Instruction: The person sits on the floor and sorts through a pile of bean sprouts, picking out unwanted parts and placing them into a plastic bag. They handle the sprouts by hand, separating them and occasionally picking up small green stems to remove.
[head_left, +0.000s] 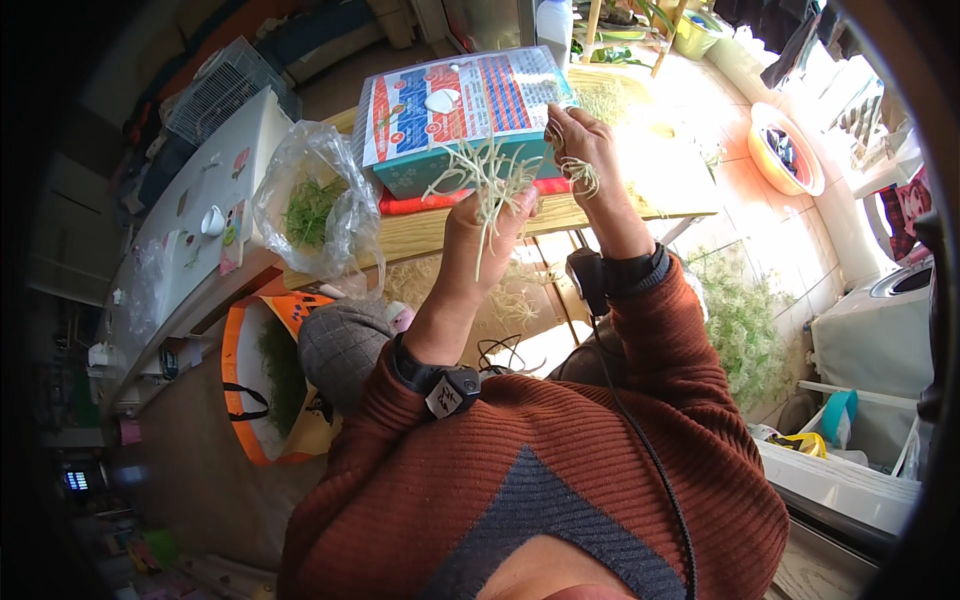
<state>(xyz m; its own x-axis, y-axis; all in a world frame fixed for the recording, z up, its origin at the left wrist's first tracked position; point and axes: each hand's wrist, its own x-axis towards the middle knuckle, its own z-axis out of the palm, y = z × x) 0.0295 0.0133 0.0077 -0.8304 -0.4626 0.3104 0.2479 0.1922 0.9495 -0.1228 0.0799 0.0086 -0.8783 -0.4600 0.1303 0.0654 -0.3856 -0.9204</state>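
Observation:
My left hand (487, 232) is shut around a bunch of pale, thin-stranded plant sprigs (491, 176), whose strands spread out above the fist and hang over it. Just to its right and higher, my right hand (592, 142) is closed on another pale sprig (581, 174); a curled tuft shows against its wrist side. Whether a strand joins the two hands cannot be made out. Beyond them, a teal box (457, 161) bearing print lies on a red object (424, 202) atop a wooden table (420, 236). More pale sprigs (604, 101) lie in bright light behind my right hand.
A clear plastic bag (319, 199) with green sprigs stands at the table's left. An orange-rimmed bag (240, 420) of greenery is by my leg. A green-white sprig heap (739, 330) covers floor at right. A cable (652, 450) runs from my right wrist device.

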